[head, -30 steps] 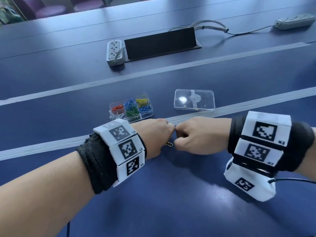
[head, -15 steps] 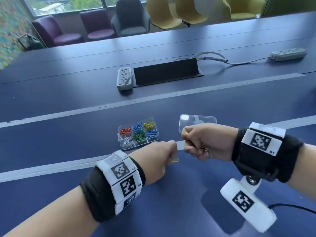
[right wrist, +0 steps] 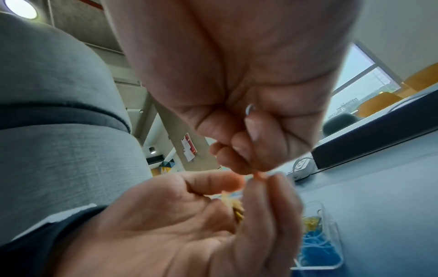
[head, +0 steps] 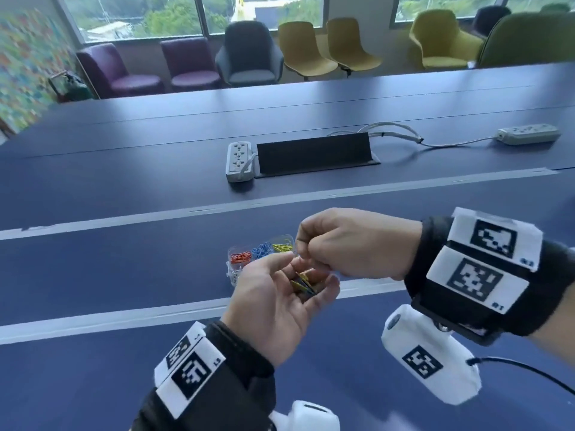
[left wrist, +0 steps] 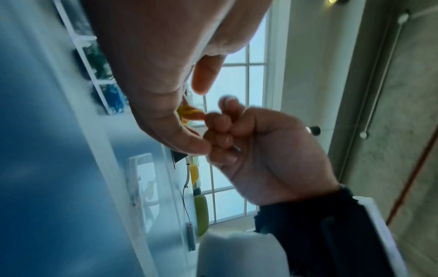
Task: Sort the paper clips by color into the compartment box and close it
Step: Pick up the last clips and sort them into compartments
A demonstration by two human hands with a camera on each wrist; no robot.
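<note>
My left hand (head: 306, 279) is turned palm up and cupped above the table, fingers curled around a small heap of yellow and blue paper clips (head: 302, 283). My right hand (head: 311, 255) hovers just over that palm as a fist. Its fingertips pinch at the heap, and a silver clip (right wrist: 250, 109) pokes out of the fist. The clear compartment box (head: 245, 256) lies open behind the hands with red, blue and yellow clips in separate cells; its near part is hidden. The clear lid (left wrist: 142, 180) lies on the table, blurred in the left wrist view.
Dark blue table with grey tape strips (head: 124, 315) running across it. A white power strip (head: 238, 161) and a black cable flap (head: 314, 154) sit farther back, and a second power strip (head: 527, 134) at the far right. Chairs stand beyond the table's far edge.
Both hands have lifted off the table. My left hand rolled from a knuckles-up fist to palm up with clips in it, and my right hand moved over it. The head view tilted up.
</note>
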